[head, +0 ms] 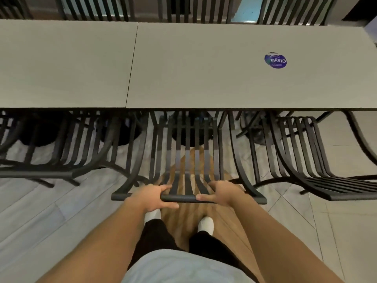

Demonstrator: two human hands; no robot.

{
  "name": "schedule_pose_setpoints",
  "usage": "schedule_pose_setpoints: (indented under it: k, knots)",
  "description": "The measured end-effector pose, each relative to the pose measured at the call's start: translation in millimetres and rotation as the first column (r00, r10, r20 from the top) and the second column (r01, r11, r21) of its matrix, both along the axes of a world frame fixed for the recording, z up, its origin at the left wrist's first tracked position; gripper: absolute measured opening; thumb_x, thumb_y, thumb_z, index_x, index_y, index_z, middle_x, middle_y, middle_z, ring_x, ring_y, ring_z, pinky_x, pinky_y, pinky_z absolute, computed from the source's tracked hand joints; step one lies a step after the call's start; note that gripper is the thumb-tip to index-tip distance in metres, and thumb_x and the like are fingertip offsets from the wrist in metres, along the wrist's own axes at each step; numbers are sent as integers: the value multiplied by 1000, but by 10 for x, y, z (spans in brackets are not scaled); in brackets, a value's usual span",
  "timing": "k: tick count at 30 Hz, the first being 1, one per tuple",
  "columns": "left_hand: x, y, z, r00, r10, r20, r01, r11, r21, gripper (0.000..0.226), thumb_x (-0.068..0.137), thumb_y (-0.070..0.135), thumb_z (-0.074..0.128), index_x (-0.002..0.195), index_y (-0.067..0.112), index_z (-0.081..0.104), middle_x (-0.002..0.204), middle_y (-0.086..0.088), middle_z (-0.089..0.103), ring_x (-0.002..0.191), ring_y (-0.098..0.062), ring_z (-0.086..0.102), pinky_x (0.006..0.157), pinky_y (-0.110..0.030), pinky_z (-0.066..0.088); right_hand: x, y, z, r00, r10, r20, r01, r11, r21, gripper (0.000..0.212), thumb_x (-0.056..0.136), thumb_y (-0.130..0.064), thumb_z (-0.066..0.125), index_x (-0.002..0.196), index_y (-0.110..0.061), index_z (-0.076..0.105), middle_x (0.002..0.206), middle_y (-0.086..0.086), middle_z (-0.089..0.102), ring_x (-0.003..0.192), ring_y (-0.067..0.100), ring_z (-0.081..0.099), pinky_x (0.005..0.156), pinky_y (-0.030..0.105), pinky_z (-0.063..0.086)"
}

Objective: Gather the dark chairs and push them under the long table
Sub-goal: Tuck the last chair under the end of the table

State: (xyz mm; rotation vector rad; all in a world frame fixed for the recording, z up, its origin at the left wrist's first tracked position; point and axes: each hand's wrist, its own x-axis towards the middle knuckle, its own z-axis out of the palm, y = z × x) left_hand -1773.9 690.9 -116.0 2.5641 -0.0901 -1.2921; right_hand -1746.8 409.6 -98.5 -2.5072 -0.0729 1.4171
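Gripping the top rail of the middle chair (188,152), the left hand (154,196) and right hand (221,193) hold it with its seat partly under the table (183,64)'s near edge.

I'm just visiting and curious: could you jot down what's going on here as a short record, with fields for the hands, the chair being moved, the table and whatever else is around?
left hand: left hand grips the top rail of the middle chair
right hand: right hand grips the same rail, fingers curled round it
middle chair: dark, slatted, seat partly under the long table
neighbours: left chair mostly tucked under; right chair angled, sticking out
far side: more dark chair backs along the table's far edge
table top: round blue sticker
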Motion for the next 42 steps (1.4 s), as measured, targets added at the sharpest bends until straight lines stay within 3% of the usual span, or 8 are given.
schedule_pose_setpoints:
  k: [3, 5, 7, 9, 14, 25, 32, 42]
  knots:
    - [-51, -104, 0, 994, -94, 55, 85, 984, 154, 82, 76, 83, 57, 145, 39, 48, 129, 1, 64, 115, -23, 62, 97, -44, 53, -80, -83, -49, 988, 150, -40, -152, 987, -49, 123, 60, -98, 53, 156, -24, 36, 154, 4, 47, 137, 30, 47, 108, 48, 43]
    - [-72, -207, -21, 987, -92, 132, 55, 963, 265, 43, 91, 47, 61, 131, 33, 61, 113, 1, 67, 104, -24, 65, 91, -43, 56, -130, -112, -74, 981, 194, 28, -191, 977, -98, 91, 77, -83, 56, 144, -22, 50, 139, 5, 58, 123, 29, 56, 98, 45, 48]
    - [-97, -298, 24, 986, -91, 136, 42, 944, 328, 30, 92, 28, 58, 121, 27, 66, 107, -1, 66, 100, -25, 66, 87, -41, 56, -170, -132, -78, 976, 189, 105, -177, 977, -116, 57, 89, -62, 57, 128, -21, 61, 119, 4, 65, 109, 28, 61, 86, 41, 49]
    - [-123, -365, 46, 986, -90, 137, 39, 942, 332, 26, 93, 23, 56, 117, 24, 66, 105, -2, 66, 99, -26, 66, 85, -41, 56, -209, -164, -25, 975, 185, 122, -170, 977, -126, 40, 93, -47, 56, 120, -19, 64, 107, 3, 65, 102, 28, 63, 82, 40, 50]
    - [-206, -587, 15, 980, -126, 155, 66, 937, 344, 24, 97, 16, 51, 117, 20, 63, 109, -4, 65, 102, -26, 65, 87, -39, 55, -285, -353, 14, 969, 200, 142, -178, 971, -157, 27, 96, -29, 48, 116, -18, 62, 106, 4, 66, 99, 27, 64, 88, 42, 55]
    - [-68, -800, 28, 966, -134, 220, 59, 946, 317, 23, 98, 19, 54, 117, 21, 66, 91, 1, 59, 81, -19, 58, 81, -35, 53, -116, -542, -122, 966, 192, 173, -166, 974, -154, 21, 92, -27, 53, 105, -22, 69, 88, -2, 64, 84, 20, 62, 82, 38, 57]
    - [334, -799, 36, 959, -135, 250, 52, 947, 316, 24, 98, 20, 53, 118, 20, 67, 104, -4, 68, 99, -26, 66, 85, -39, 53, 272, -519, -93, 948, 208, 241, -170, 971, -171, 18, 93, -28, 51, 103, -23, 66, 84, -3, 61, 79, 19, 61, 79, 38, 57]
    - [623, -799, -3, 960, -133, 247, 48, 946, 322, 23, 98, 18, 52, 117, 20, 66, 100, -2, 67, 95, -24, 66, 85, -39, 55, 577, -527, -96, 946, 213, 243, -176, 971, -162, 11, 95, -24, 54, 96, -24, 65, 81, -3, 62, 73, 14, 60, 73, 32, 54]
